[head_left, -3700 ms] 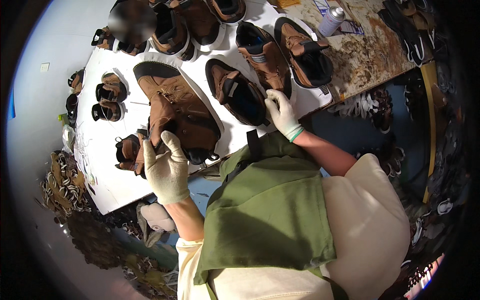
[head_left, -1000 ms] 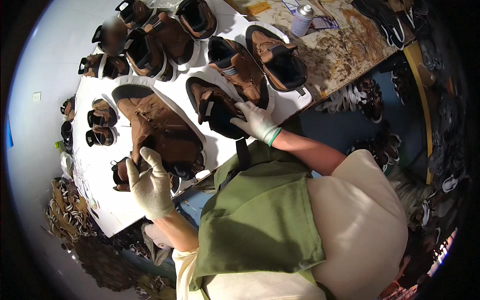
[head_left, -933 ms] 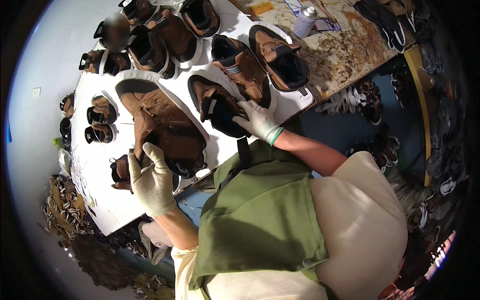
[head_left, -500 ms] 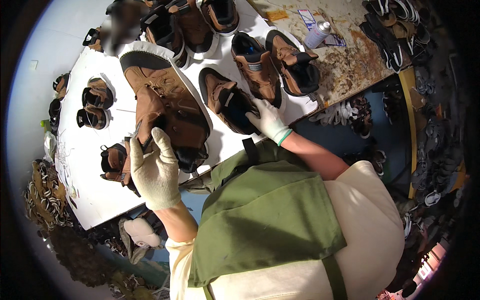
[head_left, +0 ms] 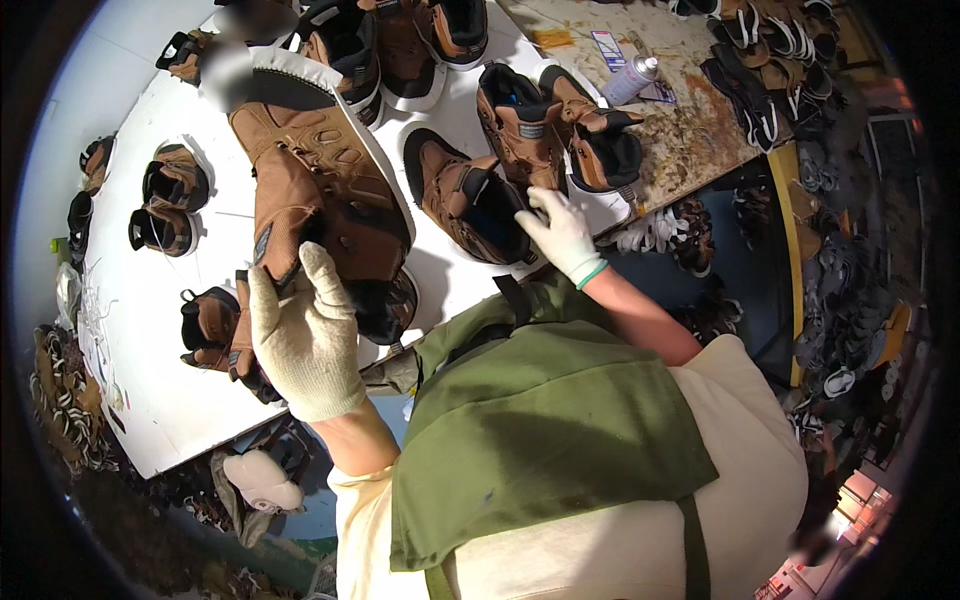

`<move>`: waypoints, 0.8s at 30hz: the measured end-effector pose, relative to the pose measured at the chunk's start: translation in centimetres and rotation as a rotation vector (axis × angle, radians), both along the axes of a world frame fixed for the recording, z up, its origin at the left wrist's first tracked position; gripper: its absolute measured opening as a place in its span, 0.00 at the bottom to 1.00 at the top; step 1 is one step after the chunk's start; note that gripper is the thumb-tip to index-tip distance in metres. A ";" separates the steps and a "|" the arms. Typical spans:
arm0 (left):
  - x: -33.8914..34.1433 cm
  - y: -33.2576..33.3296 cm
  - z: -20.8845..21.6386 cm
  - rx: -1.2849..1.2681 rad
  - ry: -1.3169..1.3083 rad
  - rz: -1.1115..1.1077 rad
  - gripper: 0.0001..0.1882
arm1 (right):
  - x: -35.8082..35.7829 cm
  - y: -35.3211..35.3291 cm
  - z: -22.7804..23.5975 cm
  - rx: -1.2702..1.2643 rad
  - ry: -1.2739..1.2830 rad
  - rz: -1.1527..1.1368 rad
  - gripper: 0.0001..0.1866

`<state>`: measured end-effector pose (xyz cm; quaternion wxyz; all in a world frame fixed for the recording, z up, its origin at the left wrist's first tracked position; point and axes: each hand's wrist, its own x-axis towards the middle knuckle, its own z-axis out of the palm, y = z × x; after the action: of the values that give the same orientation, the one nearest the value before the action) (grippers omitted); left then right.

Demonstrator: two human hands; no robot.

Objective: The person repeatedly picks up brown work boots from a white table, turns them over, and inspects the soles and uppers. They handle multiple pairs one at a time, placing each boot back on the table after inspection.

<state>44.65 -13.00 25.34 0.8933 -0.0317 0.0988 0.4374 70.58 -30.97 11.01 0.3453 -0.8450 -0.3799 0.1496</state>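
A large brown shoe with a black toe and white sole is raised close to the camera. My left hand, in a whitish knit glove, grips it at the tongue and collar, with thumb and fingers on either side. My right hand, gloved with a green cuff, is at the heel of a second brown shoe standing on the white table. Its fingers are apart and hold nothing; whether a fingertip still touches the collar is hard to tell. Behind that hand stand two similar brown shoes.
More brown shoes stand along the far side of the white tabletop, others at left. A spray can lies on the stained board at right. Shoes crowd the racks at right. A beige cap hangs below the table.
My right hand has drawn slightly right, off the second shoe's collar, its fingers lifting. My left hand keeps the raised shoe. The view has shifted a little.
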 end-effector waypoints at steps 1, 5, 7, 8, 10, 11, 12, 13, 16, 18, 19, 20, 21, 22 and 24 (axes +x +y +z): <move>-0.1 0.2 0.0 -0.011 -0.010 0.011 0.16 | 0.4 0.1 0.4 0.020 -0.014 -0.027 0.21; 0.2 1.0 0.1 0.002 -0.053 0.019 0.17 | 1.9 0.5 1.8 0.099 -0.028 -0.154 0.22; 0.4 1.2 0.1 0.121 0.073 0.039 0.17 | 2.2 0.7 2.6 0.115 0.055 -0.221 0.23; 0.6 1.1 0.1 0.223 0.210 0.067 0.18 | 2.4 0.5 2.4 0.112 0.006 -0.207 0.23; 0.7 1.2 0.3 0.272 0.210 0.064 0.18 | 2.5 0.3 2.0 0.103 -0.088 -0.178 0.23; 0.8 1.4 0.6 0.217 0.073 0.032 0.17 | 1.6 0.4 3.0 0.097 -0.005 -0.224 0.20; 0.9 1.6 0.8 0.162 -0.063 0.001 0.17 | 1.3 0.3 2.6 0.089 0.031 -0.221 0.20; 0.8 1.8 0.7 0.148 -0.033 -0.004 0.17 | 1.0 0.2 2.0 0.081 0.070 -0.214 0.20; 0.6 2.1 0.2 0.236 0.195 0.001 0.17 | -0.4 -0.2 1.0 0.076 -0.010 -0.133 0.19; 0.6 2.2 0.0 0.384 0.395 0.016 0.18 | -1.1 -0.2 0.5 0.016 -0.014 -0.114 0.19; 0.6 2.2 0.0 0.418 0.427 0.019 0.18 | -1.0 -0.3 0.0 -0.036 0.027 -0.099 0.24; 0.7 2.0 0.3 0.368 0.319 0.009 0.18 | -1.1 -0.2 -0.5 -0.054 0.012 -0.097 0.25; 0.6 2.0 0.5 0.318 0.212 -0.001 0.18 | -1.2 -0.1 -0.8 -0.071 -0.003 -0.094 0.26; 0.5 2.1 0.3 0.302 0.188 -0.004 0.18 | -1.3 0.0 -1.0 -0.093 -0.020 -0.095 0.27; 0.3 2.2 -0.2 0.271 0.139 -0.007 0.18 | -1.4 0.6 -1.2 -0.135 -0.001 -0.079 0.26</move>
<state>44.99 -10.83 25.14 0.8819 0.1201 0.1006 0.4447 69.20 -30.40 9.80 0.2929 -0.8808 -0.3354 0.1609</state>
